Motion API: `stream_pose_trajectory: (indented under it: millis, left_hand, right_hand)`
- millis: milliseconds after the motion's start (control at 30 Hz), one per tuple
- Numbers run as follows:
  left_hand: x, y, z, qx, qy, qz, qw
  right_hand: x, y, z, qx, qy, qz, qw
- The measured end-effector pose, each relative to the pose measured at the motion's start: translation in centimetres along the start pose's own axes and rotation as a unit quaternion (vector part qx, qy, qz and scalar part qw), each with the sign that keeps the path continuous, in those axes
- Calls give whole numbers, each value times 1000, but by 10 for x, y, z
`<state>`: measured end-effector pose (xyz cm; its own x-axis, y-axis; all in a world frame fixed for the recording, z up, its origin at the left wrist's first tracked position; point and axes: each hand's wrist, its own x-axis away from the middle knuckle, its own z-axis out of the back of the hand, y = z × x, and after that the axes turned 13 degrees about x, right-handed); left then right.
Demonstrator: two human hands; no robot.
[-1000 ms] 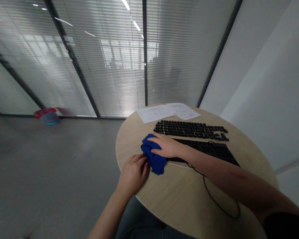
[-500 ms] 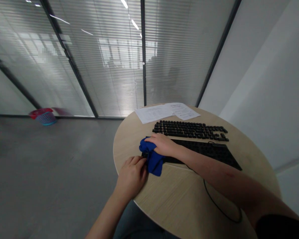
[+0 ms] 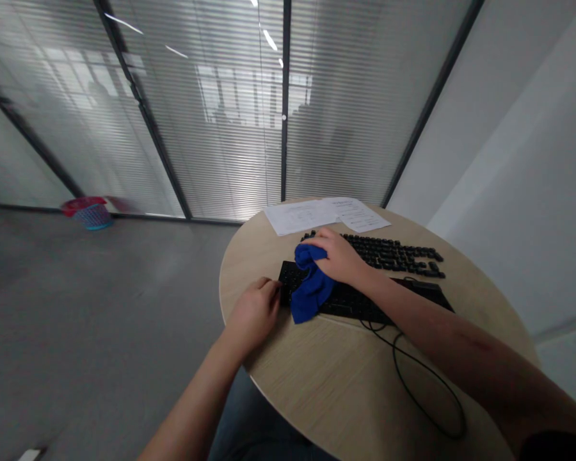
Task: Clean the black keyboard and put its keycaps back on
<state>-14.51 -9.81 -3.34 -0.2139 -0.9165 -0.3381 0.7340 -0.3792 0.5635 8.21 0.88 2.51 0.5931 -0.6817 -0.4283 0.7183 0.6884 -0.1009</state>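
right hand [image 3: 338, 255]: grasped blue cloth [image 3: 312, 285] over black keyboard base [image 3: 350, 302]; left hand [image 3: 254, 314] (fingertips partly hidden) gripped its left end.

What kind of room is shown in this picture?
Probably an office or small meeting room: there are glass partitions with blinds, a round wooden table, and printed papers beside rows of black keycaps.

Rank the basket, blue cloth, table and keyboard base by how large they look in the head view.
Table
Keyboard base, partly covered
Blue cloth
Basket; it stands farther off, so true size is unsure
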Motion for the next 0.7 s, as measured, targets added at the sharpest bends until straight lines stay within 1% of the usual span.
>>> stream_pose_trajectory:
  millis: [33,67,133,233,333,433,600,700]
  left_hand:
    - [-10,-2,-1,-20,13,5,1000]
    - [-19,-5,-3,-43,11,9,999]
    - [-34,-11,-11,-58,0,8,998]
    - [-42,-22,-24,-68,-16,2,998]
    - [-40,-32,-32,-86,-38,-7,996]
    - [-39,-37,-35,-117,-44,-10,992]
    - [-40,-32,-36,-153,-30,4,988]
    - [-40,-27,-36,-159,-33,16,987]
  right_hand:
    - [-2,-8,-9,2,-7,7,1000]
    - [-3,-17,-19,9,-24,12,1000]
    - [-1,-32,-37,33,-67,11,997]
    - [8,-43,-51,67,-86,8,994]
    - [15,-42,-50,84,-80,8,993]
    - [14,-37,-47,87,-74,-6,993]
    - [10,-31,-38,114,-78,-25,990]
    - [18,-22,-28,130,-89,-29,987]
